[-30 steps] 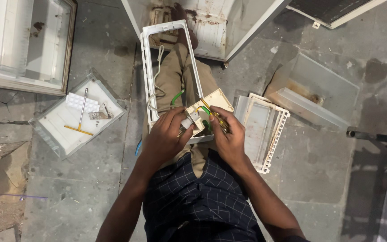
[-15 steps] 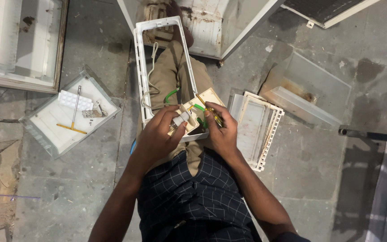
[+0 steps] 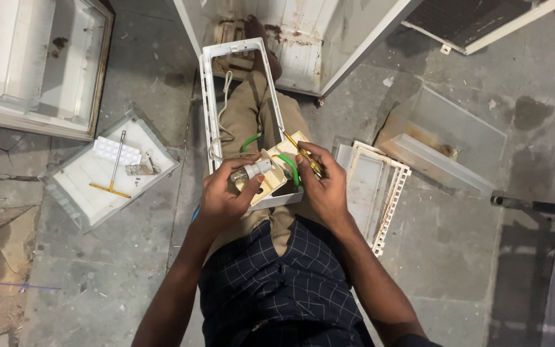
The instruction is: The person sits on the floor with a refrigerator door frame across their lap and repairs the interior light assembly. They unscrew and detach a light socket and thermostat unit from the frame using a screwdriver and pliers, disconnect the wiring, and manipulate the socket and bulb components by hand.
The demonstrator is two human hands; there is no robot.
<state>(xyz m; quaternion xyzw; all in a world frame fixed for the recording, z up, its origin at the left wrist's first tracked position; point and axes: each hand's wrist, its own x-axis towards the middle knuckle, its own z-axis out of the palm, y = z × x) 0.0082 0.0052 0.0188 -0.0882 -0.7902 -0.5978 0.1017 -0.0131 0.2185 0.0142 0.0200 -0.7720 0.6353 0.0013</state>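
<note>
On the grey concrete floor a person sits with legs stretched out, a long white plastic frame lying along the lap and reaching towards the open white cabinet ahead. Both hands work at the near end of that frame. The left hand is curled shut around a small cream-coloured plastic housing, thumb and fingers pinching a little clear bulb with a metal base against it. The right hand is closed on a slim yellow-handled screwdriver, whose tip points up and away over the housing. A looped green wire curls between the two hands, and a white cord trails inside the frame.

To the left, well apart from the hands, lies a shallow clear plastic tray holding a yellow-handled T-shaped tool and a white ice-cube mould. Just beside the right forearm rests a white ribbed plastic shelf, and further right a clear plastic drawer lies tilted on the floor. Another white door panel occupies the upper left corner.
</note>
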